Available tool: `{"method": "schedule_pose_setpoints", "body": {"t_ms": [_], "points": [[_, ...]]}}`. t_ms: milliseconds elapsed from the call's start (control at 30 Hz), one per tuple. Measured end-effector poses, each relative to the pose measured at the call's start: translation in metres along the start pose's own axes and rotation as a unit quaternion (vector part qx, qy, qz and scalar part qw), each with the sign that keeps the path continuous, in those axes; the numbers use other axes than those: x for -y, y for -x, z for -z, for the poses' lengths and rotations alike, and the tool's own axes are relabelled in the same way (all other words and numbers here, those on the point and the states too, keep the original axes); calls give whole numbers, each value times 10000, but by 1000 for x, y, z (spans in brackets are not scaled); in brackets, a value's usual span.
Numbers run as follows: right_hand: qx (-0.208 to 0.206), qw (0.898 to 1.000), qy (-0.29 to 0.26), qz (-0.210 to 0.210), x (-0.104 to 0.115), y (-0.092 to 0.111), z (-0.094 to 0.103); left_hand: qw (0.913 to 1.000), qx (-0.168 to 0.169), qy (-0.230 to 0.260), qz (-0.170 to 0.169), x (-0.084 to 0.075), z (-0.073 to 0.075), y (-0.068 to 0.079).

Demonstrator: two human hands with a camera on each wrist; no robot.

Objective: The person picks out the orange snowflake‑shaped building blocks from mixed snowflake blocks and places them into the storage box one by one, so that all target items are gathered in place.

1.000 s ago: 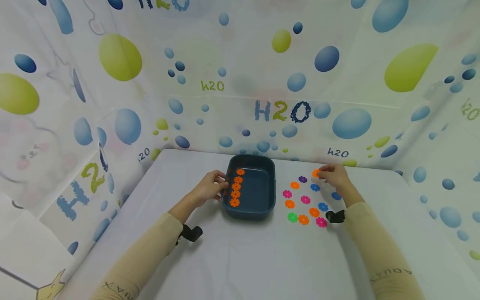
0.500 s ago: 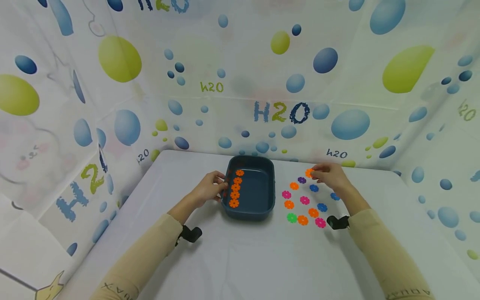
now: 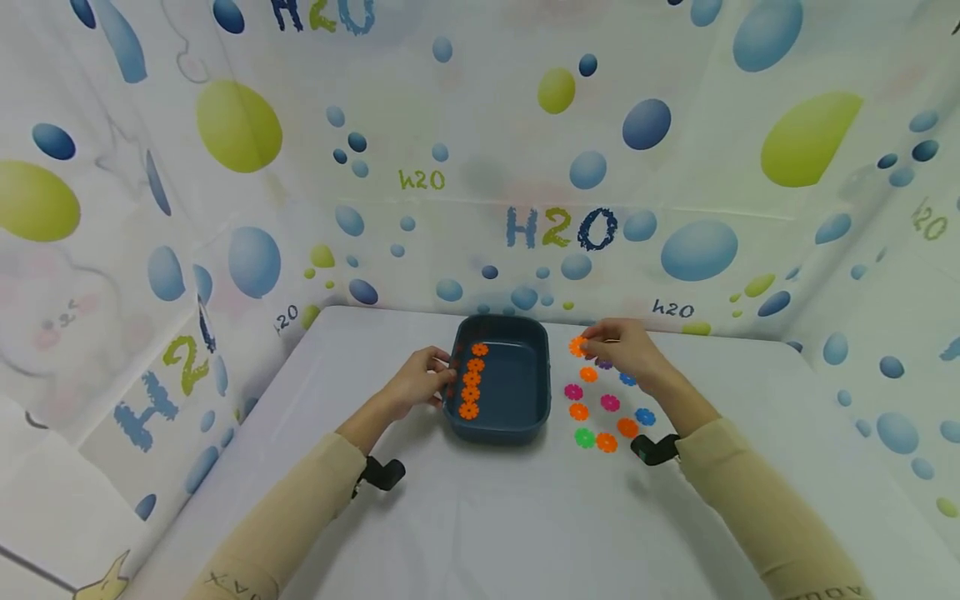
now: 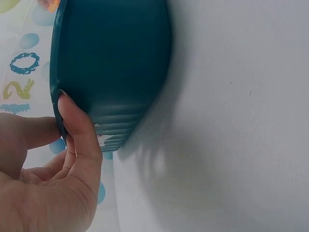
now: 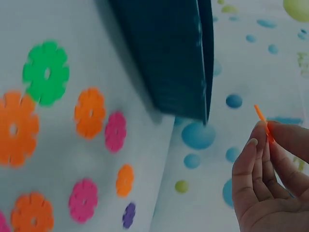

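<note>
A dark blue-green plastic tub (image 3: pixel 517 435) stands on the table, its left rim pinched between the thumb and fingers of my left hand (image 3: pixel 412 382). The left wrist view shows that hand (image 4: pixel 72 159) at the tub's edge. Inside, along the left side, runs a row of several orange flower-shaped discs (image 3: pixel 470 393). My right hand (image 3: pixel 626 350) pinches another orange flower-shaped disc (image 3: pixel 577 347) by its edge, right of the tub's far corner. Edge-on, this orange disc (image 5: pixel 260 114) sticks out from the fingertips in the right wrist view.
Right of the tub lie loose notched discs: a green one (image 3: pixel 584 437), several orange ones (image 3: pixel 606 442), pink ones (image 3: pixel 611 402), a blue one (image 3: pixel 645 417) and a purple one (image 5: pixel 129 215). A patterned sheet (image 3: pixel 480 175) hangs behind the white table (image 3: pixel 480 517).
My right hand has moved left toward the tub with the orange disc, passing over the purple disc. The left hand has kept its grip on the rim.
</note>
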State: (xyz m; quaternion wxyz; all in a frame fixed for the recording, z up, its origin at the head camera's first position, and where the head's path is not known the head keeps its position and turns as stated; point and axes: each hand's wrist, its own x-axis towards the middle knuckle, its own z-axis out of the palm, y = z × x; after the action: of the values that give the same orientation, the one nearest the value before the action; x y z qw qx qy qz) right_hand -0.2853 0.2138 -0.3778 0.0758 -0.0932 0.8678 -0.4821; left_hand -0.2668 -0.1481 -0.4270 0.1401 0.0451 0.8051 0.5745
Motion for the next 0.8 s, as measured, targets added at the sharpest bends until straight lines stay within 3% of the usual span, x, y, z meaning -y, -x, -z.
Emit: {"method": "schedule_pose_setpoints", "body": {"t_ms": [367,567,800], "points": [[618,9963,-305,521,43,-14,-46,10000,6,53,-26,1,2,0],[744,9949,-237,646,64,-27,-66,10000,-26,54,13,-1,2,0],[878,9949,-254,417,75,-53,-89,10000,-2,46,-11,3,1,-2]]}}
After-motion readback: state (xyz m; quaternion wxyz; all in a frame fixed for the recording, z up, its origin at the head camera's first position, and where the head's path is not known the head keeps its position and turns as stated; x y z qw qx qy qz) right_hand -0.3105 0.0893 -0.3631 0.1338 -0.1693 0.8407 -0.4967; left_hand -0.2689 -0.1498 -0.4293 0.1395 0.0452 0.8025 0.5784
